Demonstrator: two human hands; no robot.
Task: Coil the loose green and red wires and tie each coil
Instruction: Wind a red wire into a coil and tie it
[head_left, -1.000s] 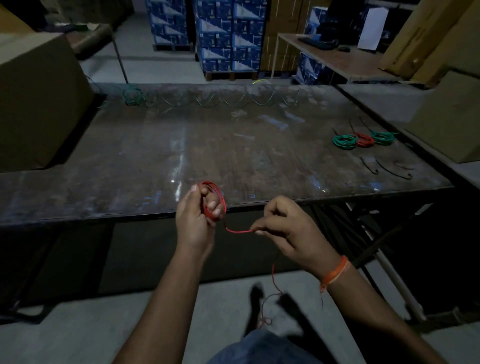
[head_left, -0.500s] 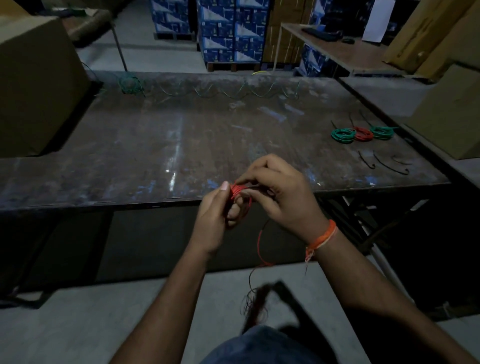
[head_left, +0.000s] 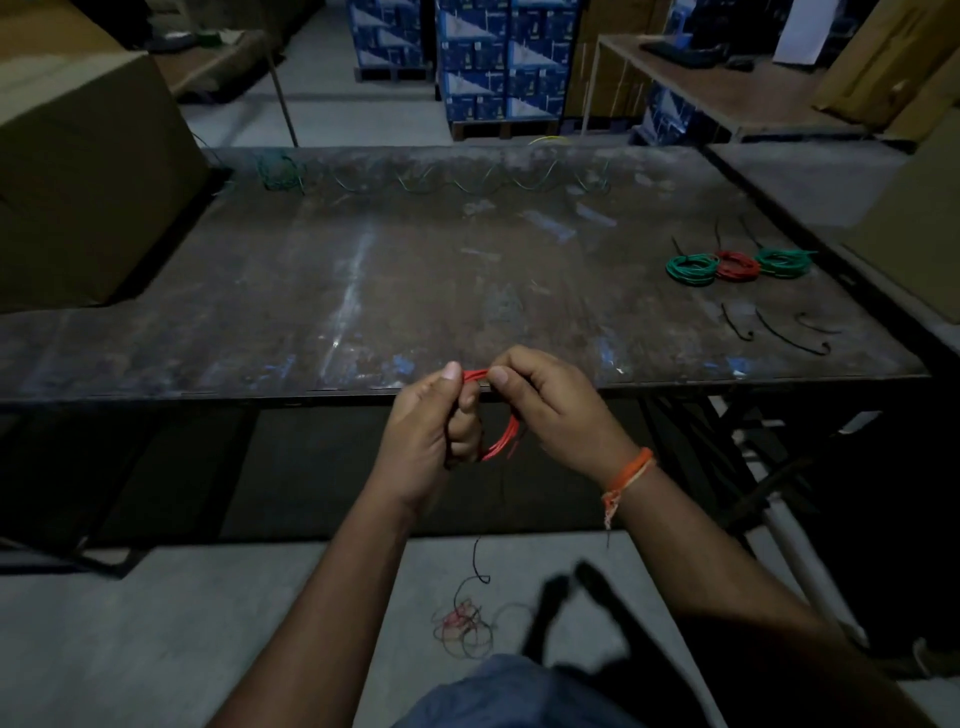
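Fingers (head_left: 457, 375) around looped red wire (head_left: 500, 440)

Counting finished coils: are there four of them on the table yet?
No, only three coils lie on the table: a green coil, a red coil and another green coil.

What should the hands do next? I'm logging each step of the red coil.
Probably wind on another loop: the left hand holds the red coil, the right hand pinches its top, and loose red wire lies on the floor.
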